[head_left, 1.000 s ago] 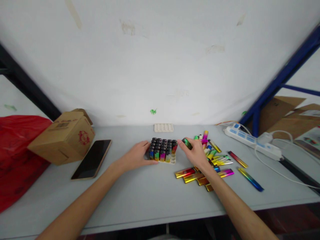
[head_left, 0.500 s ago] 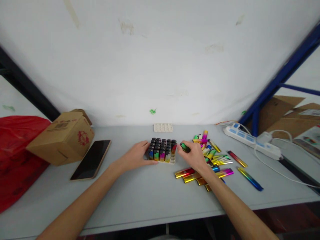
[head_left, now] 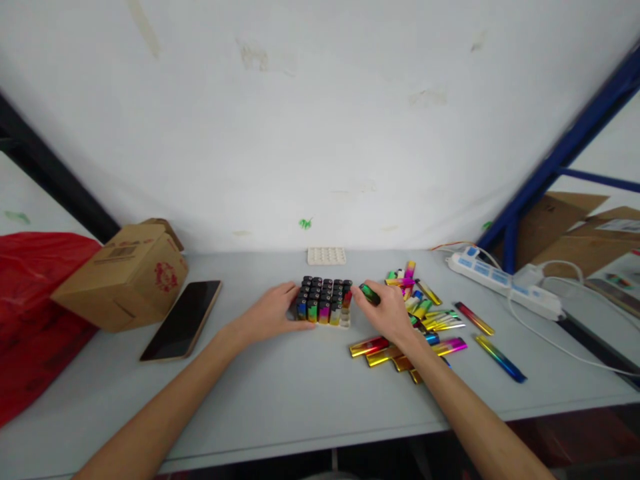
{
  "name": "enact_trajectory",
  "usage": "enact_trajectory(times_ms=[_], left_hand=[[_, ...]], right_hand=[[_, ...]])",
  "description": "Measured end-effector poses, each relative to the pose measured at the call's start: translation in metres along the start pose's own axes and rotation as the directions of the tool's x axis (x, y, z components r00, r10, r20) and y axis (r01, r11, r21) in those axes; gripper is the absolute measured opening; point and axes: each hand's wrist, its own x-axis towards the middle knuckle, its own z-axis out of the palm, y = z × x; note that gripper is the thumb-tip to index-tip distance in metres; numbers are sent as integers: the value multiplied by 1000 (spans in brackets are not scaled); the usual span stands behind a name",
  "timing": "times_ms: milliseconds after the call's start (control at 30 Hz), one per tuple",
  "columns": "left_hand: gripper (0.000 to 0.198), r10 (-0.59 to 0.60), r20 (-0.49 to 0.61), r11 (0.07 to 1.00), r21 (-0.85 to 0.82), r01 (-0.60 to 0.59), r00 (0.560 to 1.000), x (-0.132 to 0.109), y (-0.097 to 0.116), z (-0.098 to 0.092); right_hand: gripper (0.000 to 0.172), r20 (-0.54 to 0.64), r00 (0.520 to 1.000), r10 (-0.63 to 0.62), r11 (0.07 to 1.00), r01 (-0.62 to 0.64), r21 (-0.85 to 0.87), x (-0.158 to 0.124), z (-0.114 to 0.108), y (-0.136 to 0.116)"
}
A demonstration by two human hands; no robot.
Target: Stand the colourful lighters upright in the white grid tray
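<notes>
A white tray (head_left: 344, 323) in the middle of the table holds several upright lighters (head_left: 325, 297) with black tops and coloured bodies. My left hand (head_left: 273, 312) rests against the tray's left side, fingers curled on it. My right hand (head_left: 387, 313) is just right of the tray, pinching a green lighter (head_left: 370, 294) that lies tilted near the tray's right edge. A heap of loose coloured lighters (head_left: 411, 293) and shiny metallic sleeves (head_left: 385, 350) lies under and to the right of that hand.
An empty white tray (head_left: 327, 255) lies by the wall. A phone (head_left: 183, 319), a cardboard box (head_left: 123, 275) and a red bag (head_left: 30, 313) sit at the left. A white power strip (head_left: 500, 281) with cables runs at the right, by a blue frame (head_left: 560, 157).
My right hand has brought the green lighter a little left and down, closer to the tray's right edge. My left hand has stayed on the tray.
</notes>
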Motion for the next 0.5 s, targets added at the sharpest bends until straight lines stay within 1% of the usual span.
enact_trajectory(times_ms=[100,233,433,500], left_hand=[[70,-17,12,1000,-1,17,1000,0,1,-1],[68,1,1,1000,0,-1,1000,0,1,-1],[69,-8,8,1000,3,8,1000,0,2,-2],[69,-15,10,1000,-3,15,1000,0,3,-2]], right_hand=[[49,0,1000,-1,1000,1,-9,0,0,0],[48,16,1000,7,1000,-7,-31,-1,2,4],[34,37,999,40,998,-38,-53,-1,4,9],[33,26,999,45,997,-44,-57,-1,3,9]])
